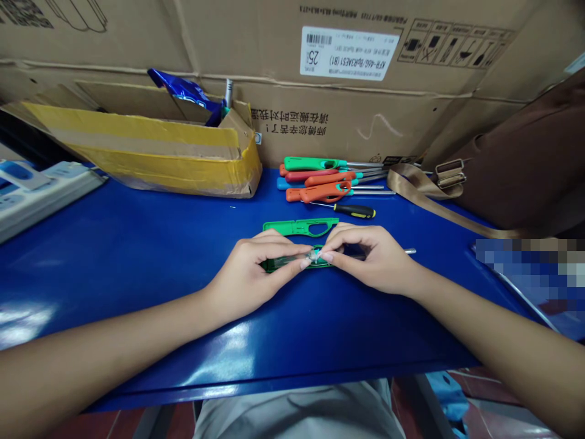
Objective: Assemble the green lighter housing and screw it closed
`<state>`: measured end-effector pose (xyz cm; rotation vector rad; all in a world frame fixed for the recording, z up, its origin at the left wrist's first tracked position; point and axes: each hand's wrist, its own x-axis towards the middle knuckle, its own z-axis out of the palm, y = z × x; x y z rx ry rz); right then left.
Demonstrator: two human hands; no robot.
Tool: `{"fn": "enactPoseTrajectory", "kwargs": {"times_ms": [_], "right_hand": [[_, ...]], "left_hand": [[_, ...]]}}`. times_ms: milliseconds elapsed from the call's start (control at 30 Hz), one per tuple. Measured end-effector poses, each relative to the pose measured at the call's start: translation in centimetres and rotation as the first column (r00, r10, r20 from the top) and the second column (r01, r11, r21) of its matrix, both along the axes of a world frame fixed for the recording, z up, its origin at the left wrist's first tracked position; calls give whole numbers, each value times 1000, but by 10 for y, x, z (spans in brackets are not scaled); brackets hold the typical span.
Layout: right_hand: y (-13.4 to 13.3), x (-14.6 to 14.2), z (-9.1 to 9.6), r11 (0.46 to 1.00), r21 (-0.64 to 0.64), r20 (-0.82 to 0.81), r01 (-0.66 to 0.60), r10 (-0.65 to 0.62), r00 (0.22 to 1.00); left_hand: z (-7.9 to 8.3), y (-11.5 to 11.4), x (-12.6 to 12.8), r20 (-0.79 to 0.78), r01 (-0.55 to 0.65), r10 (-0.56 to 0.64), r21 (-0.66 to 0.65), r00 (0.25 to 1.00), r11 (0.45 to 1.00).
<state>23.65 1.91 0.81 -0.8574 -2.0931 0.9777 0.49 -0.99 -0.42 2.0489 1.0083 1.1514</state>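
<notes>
Near the middle of the blue table, my left hand [260,265] is closed in a pinch on a clear lighter fuel tank [292,260]. The tank is over a green lighter shell half [269,266], mostly hidden by my fingers. My right hand [370,259] pinches a small whitish part [319,255] at the tank's right end, the fingertips of both hands nearly touching. From beneath the right hand sticks out the tip of a metal tube [410,251]. Just beyond my hands lies the other green shell half [292,228], with its trigger opening on the right.
Behind are several long-nosed lighters [320,194] in a pile and a black-yellow screwdriver [355,211]. An open carton with yellow tape [183,161] stands back left, near a white power strip [41,189]. A brown strap [439,207] lies right. Large cardboard [375,110] closes off the back.
</notes>
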Motion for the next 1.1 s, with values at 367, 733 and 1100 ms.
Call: {"fn": "enactPoseTrajectory", "kwargs": {"times_ms": [367,733,1100], "right_hand": [[2,3,4,999,54,16,-3,2,1000],[5,2,-1,1000,-25,28,14,-13,1000],[4,5,-2,1000,24,1,-7,7,1000]], "left_hand": [[1,-1,1,8,-18,18,-24,1000,1000],[0,-1,1,10,-14,14,-14,1000,1000],[-2,1,0,17,-18,19,-32,1000,999]]}}
